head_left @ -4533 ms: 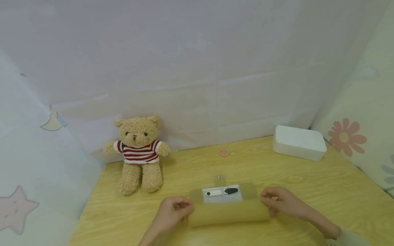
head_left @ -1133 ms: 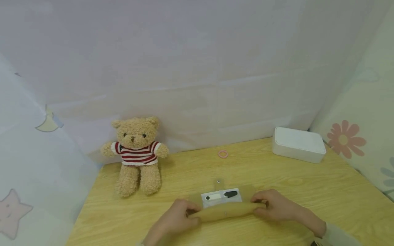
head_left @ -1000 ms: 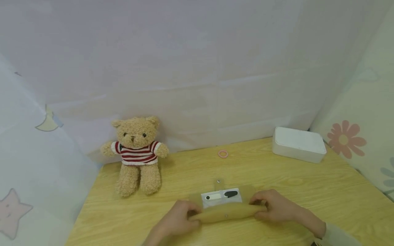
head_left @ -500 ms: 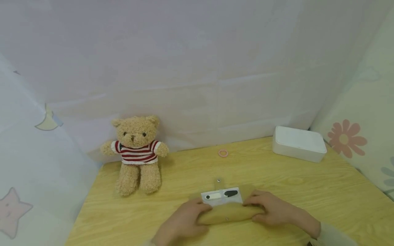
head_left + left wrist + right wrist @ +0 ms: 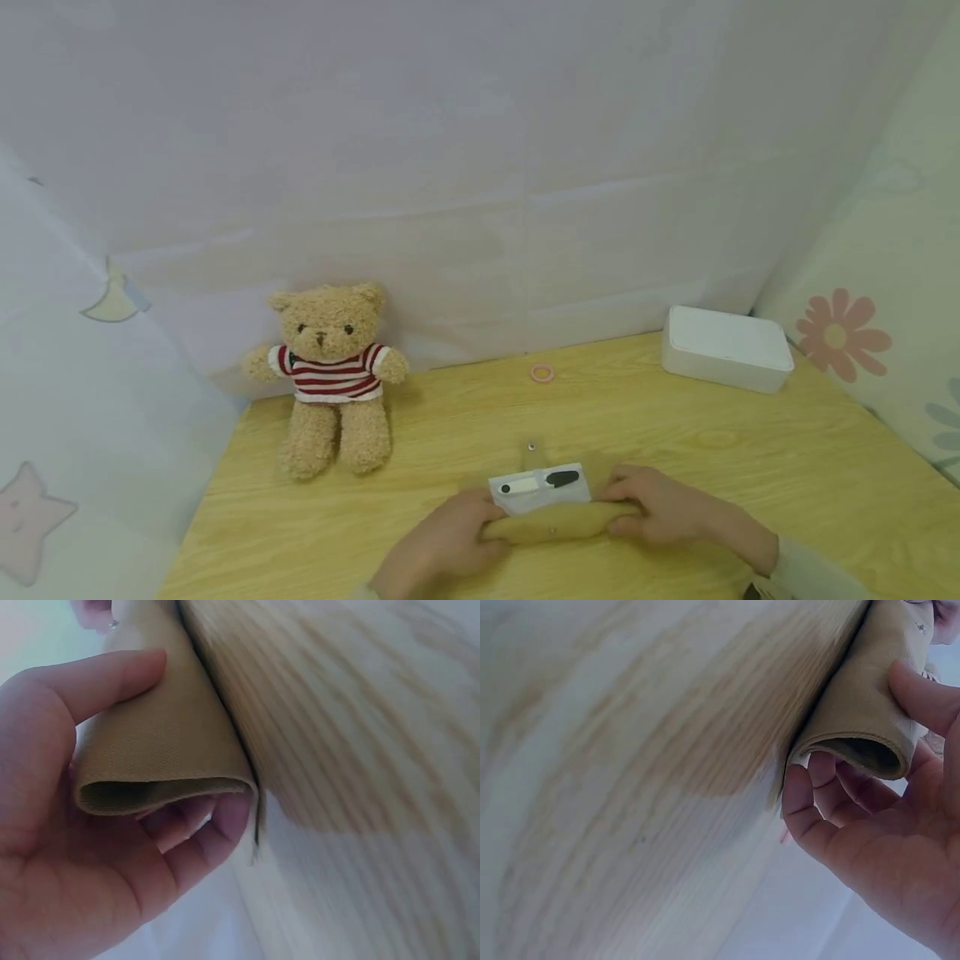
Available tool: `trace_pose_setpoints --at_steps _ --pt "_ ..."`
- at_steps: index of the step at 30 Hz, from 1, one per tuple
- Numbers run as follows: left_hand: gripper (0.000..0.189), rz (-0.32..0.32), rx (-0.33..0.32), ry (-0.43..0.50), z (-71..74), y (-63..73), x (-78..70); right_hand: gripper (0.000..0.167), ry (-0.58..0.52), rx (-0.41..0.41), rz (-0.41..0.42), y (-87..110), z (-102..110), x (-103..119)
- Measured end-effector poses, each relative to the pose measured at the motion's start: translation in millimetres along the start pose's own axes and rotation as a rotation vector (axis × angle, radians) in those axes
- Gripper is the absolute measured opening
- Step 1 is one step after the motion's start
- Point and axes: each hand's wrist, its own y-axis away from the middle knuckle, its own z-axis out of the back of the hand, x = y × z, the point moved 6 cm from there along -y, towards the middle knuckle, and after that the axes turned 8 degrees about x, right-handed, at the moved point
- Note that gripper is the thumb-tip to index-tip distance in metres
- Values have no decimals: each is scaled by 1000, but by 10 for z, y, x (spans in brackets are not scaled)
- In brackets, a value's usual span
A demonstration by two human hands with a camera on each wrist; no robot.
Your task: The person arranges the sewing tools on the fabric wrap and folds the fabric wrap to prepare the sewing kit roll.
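A tan cloth roll-up pouch (image 5: 558,527) lies near the table's front, its near part rolled over. In the left wrist view the roll's hollow cloth end (image 5: 165,742) shows. My left hand (image 5: 457,533) grips that end, thumb on top and fingers beneath. My right hand (image 5: 656,504) holds the other end the same way, and the right wrist view shows the cloth (image 5: 862,697) curled into a tube. Beyond the roll, a white panel (image 5: 517,502) carries a small white tool with a black end (image 5: 564,479); its kind is unclear. A tab with a metal snap (image 5: 532,447) sticks out at the far side.
A teddy bear in a striped shirt (image 5: 337,379) sits at the back left of the wooden table (image 5: 450,417). Behind the pouch lies a pink ring (image 5: 542,372). A white box (image 5: 727,346) stands at the back right, near the wall.
The near flap, flat and wide at first, has been rolled into a narrower tube, and a snap now shows on it. Both hands have moved inward along the roll.
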Motion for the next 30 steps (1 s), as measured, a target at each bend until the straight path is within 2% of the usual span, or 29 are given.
trace_pose_setpoints --at_steps 3,10,13,18,24,27,30 --pt "5 1 -11 51 11 6 14 31 -17 11 -1 4 -6 -14" --pt "8 -22 -47 195 34 48 46 40 22 11 -21 35 -54 -36" --pt "10 -32 -60 241 37 87 73 39 31 -8 -30 55 -53 -38" --pt "12 -41 -80 296 44 155 130 24 -55 -25 -14 87 -23 -39" --pt "17 -16 -80 376 51 203 221 12 -203 13 39 73 -11 -49" --pt "21 6 -87 402 63 209 268 11 -265 23 28 65 -8 -66" --pt "26 58 -95 439 68 205 326 11 -331 25 -13 54 0 -88"
